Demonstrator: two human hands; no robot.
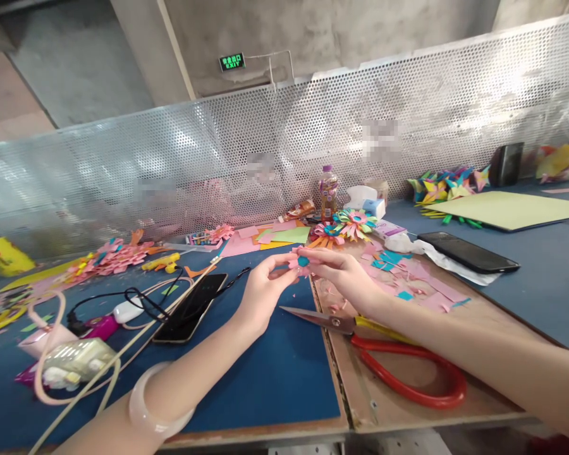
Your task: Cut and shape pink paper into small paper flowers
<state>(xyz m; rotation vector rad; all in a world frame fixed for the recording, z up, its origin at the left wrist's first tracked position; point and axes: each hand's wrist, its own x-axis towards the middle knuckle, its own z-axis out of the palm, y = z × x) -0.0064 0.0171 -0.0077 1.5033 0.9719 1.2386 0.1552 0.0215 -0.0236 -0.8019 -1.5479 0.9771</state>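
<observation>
A small pink paper flower with a teal centre (303, 261) is held up above the table between both hands. My left hand (269, 287) pinches its left side with thumb and fingers. From the right, my right hand (344, 278) grips the other edge, its fingertips lying close to the centre. Parts of the petals are hidden behind my fingers. Just below the hands lie large scissors (408, 366) with red and yellow handles, their blades pointing left. Pink and teal paper scraps (420, 281) spread beside my right forearm.
Cables and a phone (192, 309) lie on the left, near a heap of pink paper flowers (118, 256). A drink bottle (329, 193) stands at the back before a perforated metal screen (208, 158). On the right are a black phone (467, 251) and a pale yellow board (516, 210).
</observation>
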